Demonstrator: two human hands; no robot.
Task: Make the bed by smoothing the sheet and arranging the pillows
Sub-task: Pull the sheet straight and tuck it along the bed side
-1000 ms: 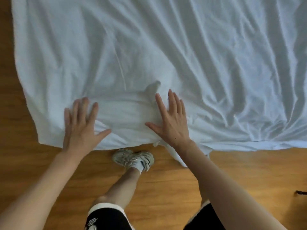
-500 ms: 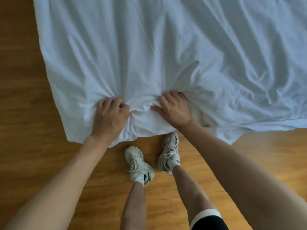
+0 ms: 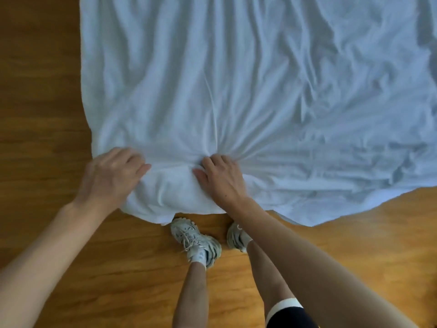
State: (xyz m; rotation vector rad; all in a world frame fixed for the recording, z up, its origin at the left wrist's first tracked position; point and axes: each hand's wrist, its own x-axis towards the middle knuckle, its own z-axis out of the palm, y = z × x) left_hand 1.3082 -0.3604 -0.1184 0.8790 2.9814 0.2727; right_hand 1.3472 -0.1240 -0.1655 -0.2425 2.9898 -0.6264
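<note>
White cotton sheet (image 3: 236, 91): spread over most of the upper frame, near hem hanging down to the floor at lower centre; long creases running top to bottom, a fan of folds converging on the right hand.
Left hand (image 3: 111, 176): at the lower left corner of the sheet, fingers curled over the hem, apparently gripping the cloth; fingertips hidden, so hold judged rather than plainly seen.
Right hand (image 3: 222, 178): just right of frame centre, fingers clenched into a bunch of fabric, thumb pressed on the fold.
Between hands: a thick rolled band of cloth, pulled toward the shoes (image 3: 196, 242).
Floor (image 3: 42, 91): wooden boards, visible left and along the bottom.
Done so far: sheet laid out and squared roughly to the left edge.
Left to do: wrinkles across centre and right still heavy; near hem uneven, sagging lower right; no pillows in view, so arranging them not begun as far as shown.
Stage: early, mid-tug on the near edge.
</note>
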